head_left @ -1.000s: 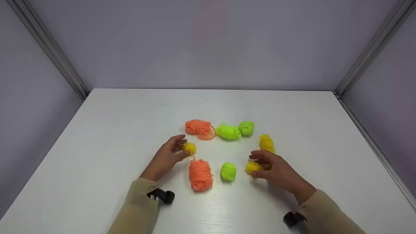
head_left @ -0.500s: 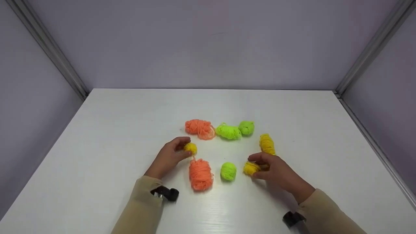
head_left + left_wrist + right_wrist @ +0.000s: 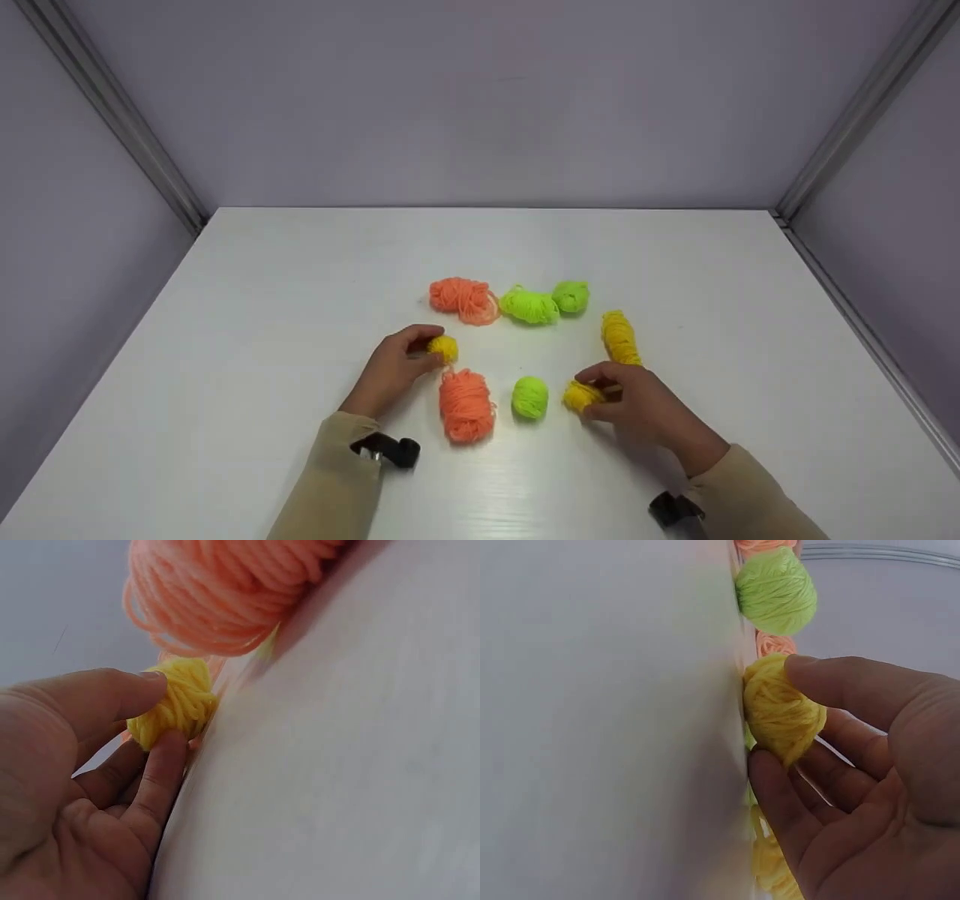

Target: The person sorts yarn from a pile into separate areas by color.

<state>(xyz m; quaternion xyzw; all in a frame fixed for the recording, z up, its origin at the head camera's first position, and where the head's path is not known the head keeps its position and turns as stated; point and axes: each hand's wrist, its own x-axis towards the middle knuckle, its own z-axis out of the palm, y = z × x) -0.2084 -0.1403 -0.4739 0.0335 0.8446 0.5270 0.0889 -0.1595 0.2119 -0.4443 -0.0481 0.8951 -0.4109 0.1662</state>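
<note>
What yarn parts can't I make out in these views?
Head view: near end of the long yellow skein, hidden behind the right hand.
Left wrist view: part of the orange skein, cut off by the upper edge.
Right wrist view: part of the held yellow ball, under the thumb.

On the counter (image 3: 247, 337), a back row runs from rear-left skein (image 3: 463, 300) through rear-middle skein (image 3: 530, 306) to rear-right ball (image 3: 571, 297). Before it, the left grip (image 3: 394, 369) holds a yarn ball (image 3: 444, 349) just behind the front skein (image 3: 466, 406). Rightward lie the centre ball (image 3: 530, 397), then another ball (image 3: 581, 396) in the right grip (image 3: 641, 397), the side skein (image 3: 619, 336) behind.
</note>
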